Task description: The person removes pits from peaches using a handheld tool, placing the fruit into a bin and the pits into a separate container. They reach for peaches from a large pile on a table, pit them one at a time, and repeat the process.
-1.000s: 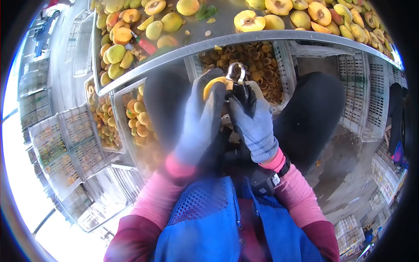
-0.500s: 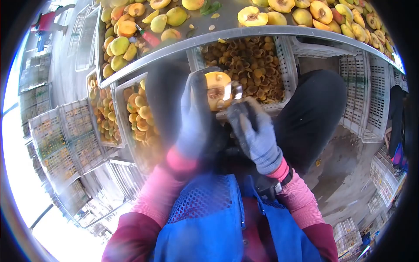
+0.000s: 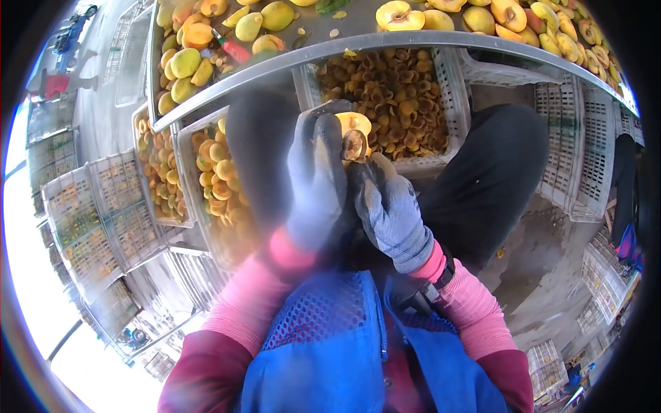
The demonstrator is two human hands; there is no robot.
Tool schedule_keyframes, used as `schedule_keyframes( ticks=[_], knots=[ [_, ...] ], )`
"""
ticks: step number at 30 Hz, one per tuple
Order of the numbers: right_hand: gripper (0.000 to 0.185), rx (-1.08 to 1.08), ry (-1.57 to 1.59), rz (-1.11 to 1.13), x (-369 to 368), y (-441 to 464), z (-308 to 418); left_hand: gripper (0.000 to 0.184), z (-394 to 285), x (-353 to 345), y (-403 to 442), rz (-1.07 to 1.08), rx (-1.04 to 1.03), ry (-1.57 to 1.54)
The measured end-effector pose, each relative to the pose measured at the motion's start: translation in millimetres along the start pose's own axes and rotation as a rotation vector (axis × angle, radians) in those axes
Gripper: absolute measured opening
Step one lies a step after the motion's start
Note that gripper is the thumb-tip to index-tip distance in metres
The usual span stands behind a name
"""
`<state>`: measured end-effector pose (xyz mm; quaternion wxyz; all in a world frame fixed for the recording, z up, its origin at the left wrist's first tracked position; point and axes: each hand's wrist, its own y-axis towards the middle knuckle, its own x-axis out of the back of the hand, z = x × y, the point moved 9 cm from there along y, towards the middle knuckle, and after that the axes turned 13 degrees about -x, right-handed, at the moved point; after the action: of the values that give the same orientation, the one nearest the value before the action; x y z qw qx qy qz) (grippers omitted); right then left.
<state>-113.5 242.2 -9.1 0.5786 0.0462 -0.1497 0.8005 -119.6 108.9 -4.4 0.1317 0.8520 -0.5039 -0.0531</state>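
My left hand (image 3: 315, 165), in a grey glove with dark fingertips, is closed around a halved yellow fruit (image 3: 355, 124) whose cut face is toward my right hand. My right hand (image 3: 396, 210), gloved the same way, is closed on a pitting tool (image 3: 355, 146) with a curved metal loop. The loop sits against the brown pit area at the middle of the fruit half; the tool's handle is mostly hidden by my fingers. Both hands are above my lap, just in front of a crate of brown pit pieces (image 3: 385, 96).
A metal-edged table (image 3: 323, 51) holds whole and halved fruit and a red-handled knife (image 3: 235, 49). Crates of fruit halves (image 3: 217, 172) stand left of my leg. Empty white crates (image 3: 575, 148) stand at the right, stacked crates (image 3: 96, 213) at the far left. A person (image 3: 56, 84) is at the upper left.
The tool's loop has gone from upright beyond the fruit, to the fruit's right edge, to its middle. The fruit half turned face-up, then tilted. The person at the upper left has shifted.
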Motion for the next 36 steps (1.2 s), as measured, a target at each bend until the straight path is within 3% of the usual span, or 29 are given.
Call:
schedule_keyframes(
  ticks=[7, 9, 11, 12, 13, 14, 16, 18, 23, 26, 28, 31, 34, 36],
  knots=[
    [0.032, -0.184, 0.353, 0.216, -17, 7, -21, 0.026, 11, -6, -1, 0.073, 0.145, -0.059],
    [0.032, -0.15, 0.298, 0.195, -17, 6, -27, 0.023, 17, -7, -1, 0.13, 0.21, -0.042],
    [0.031, -0.017, 0.032, 0.093, -9, 4, -27, 0.02, 29, -9, 3, 0.205, 0.292, -0.007],
    [0.031, -0.169, 0.213, 0.172, -16, 3, -43, 0.019, 34, -8, 2, 0.241, 0.335, 0.011],
    [0.031, -0.324, 0.394, 0.251, -26, 0, -57, 0.025, 29, -8, 3, 0.363, 0.277, 0.159],
    [0.03, -0.478, 0.575, 0.326, -36, -5, -68, 0.025, 28, -7, 3, 0.345, 0.231, 0.139],
    [0.028, -0.729, 0.525, 0.34, -32, -9, -54, 0.027, 27, -7, 1, 0.306, 0.138, 0.098],
    [0.028, -0.883, 0.666, 0.469, -41, -16, -47, 0.028, 24, -9, -1, 0.282, 0.225, 0.054],
    [0.044, -0.96, 1.509, 1.139, -66, -37, -19, 0.028, 13, -16, 1, 0.244, 0.18, -0.12],
    [0.052, -1.181, 1.835, 1.153, -68, -42, 3, 0.028, 13, -18, 4, 0.277, 0.212, -0.153],
    [0.051, -1.12, 2.006, 1.226, -67, -42, 11, 0.03, 10, -18, 4, 0.333, 0.192, -0.136],
    [0.05, -0.993, 2.134, 1.332, -70, -42, 17, 0.033, -14, -12, 3, 0.239, -0.103, -0.025],
    [0.049, -1.008, 2.096, 1.294, -74, -44, 13, 0.034, -5, -3, -2, 0.11, 0.016, -0.139],
    [0.048, -1.007, 2.06, 1.269, -77, -44, 7, 0.034, 32, -6, -15, -0.077, 0.452, -0.571]
  ],
)
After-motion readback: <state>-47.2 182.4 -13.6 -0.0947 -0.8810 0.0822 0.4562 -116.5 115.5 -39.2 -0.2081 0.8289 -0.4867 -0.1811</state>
